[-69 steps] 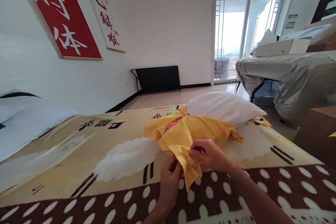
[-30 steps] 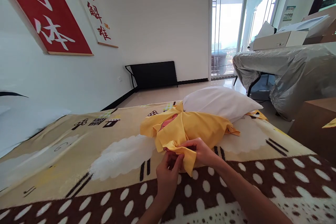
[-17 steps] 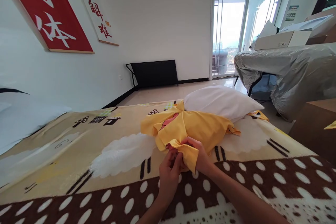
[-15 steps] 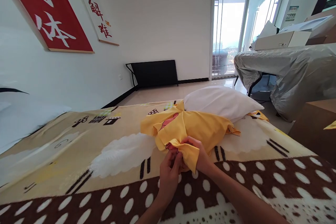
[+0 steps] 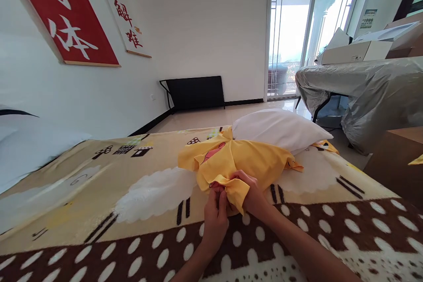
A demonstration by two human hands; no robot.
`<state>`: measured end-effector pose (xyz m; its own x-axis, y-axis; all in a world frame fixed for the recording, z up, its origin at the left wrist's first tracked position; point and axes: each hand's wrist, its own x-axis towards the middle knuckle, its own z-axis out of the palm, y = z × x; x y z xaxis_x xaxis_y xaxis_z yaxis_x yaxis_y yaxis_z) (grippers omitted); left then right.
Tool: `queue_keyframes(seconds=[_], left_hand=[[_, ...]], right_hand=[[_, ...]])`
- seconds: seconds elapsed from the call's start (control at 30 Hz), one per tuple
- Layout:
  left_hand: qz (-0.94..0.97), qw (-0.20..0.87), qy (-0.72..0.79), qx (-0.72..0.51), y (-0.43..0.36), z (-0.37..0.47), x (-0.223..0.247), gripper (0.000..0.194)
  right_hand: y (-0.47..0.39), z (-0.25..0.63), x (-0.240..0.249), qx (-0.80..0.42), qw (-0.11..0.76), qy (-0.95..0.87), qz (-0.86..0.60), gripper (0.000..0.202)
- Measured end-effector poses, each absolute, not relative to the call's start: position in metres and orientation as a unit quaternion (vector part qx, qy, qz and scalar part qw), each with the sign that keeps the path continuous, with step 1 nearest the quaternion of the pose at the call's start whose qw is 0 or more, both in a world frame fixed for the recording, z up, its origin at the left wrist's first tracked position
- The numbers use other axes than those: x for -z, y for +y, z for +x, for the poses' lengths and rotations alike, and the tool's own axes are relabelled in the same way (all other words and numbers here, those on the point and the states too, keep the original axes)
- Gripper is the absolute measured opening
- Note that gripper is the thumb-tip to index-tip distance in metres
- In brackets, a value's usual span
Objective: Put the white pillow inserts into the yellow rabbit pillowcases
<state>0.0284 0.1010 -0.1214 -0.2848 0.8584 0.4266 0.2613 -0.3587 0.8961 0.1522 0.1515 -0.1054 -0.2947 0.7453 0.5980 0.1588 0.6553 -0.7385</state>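
A crumpled yellow cloth (image 5: 261, 158) with pink printed patches lies on the patterned bed cover (image 5: 158, 194). My left hand (image 5: 215, 216) pinches the cloth's near edge between thumb and fingers. Just to its right, my right hand (image 5: 253, 191) grips the same edge, its fingertips partly hidden behind a folded flap. Behind the cloth, and touching it, rests a white pillow (image 5: 280, 128). A bit of yellow fabric (image 5: 325, 146) shows under the pillow's right end.
A cardboard box (image 5: 396, 163) stands right of the bed. Beyond it, a plastic-covered table (image 5: 373, 75) carries white boxes (image 5: 357, 52). A black folded frame (image 5: 195, 92) leans on the far wall. White bedding (image 5: 29, 150) lies at the left.
My left hand's fingers have straightened somewhat at the cloth edge, and the flap between my hands has bunched up a little. The view has shifted slightly.
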Motion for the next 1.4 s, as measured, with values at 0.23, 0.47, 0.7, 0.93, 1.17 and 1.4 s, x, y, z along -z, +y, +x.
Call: queue_keyframes(seconds=[0.23, 0.47, 0.7, 0.93, 1.17, 1.4], left_hand=[[0.541, 0.268, 0.523, -0.601, 0.100, 0.027, 0.125, 0.029], [0.521, 0.285, 0.480, -0.646, 0.103, 0.025, 0.124, 0.029], [0.546, 0.186, 0.490, -0.653, 0.097, 0.022, 0.121, 0.015], [0.658, 0.091, 0.486, -0.568, 0.089, 0.021, 0.103, 0.019], [0.581, 0.225, 0.541, -0.565, 0.091, 0.020, 0.094, 0.030], [0.489, 0.380, 0.504, -0.602, 0.092, 0.021, 0.078, 0.029]], right_hand=[[0.147, 0.172, 0.071, -0.229, 0.371, -0.835, -0.337, 0.016], [0.148, 0.163, 0.080, -0.344, 0.352, -0.818, -0.299, 0.019], [0.158, 0.161, 0.089, -0.487, 0.402, -0.737, -0.240, 0.020], [0.146, 0.156, 0.086, -0.446, 0.441, -0.735, -0.255, 0.014], [0.143, 0.157, 0.081, -0.349, 0.438, -0.786, -0.262, 0.022], [0.148, 0.156, 0.086, -0.343, 0.455, -0.772, -0.283, 0.028]])
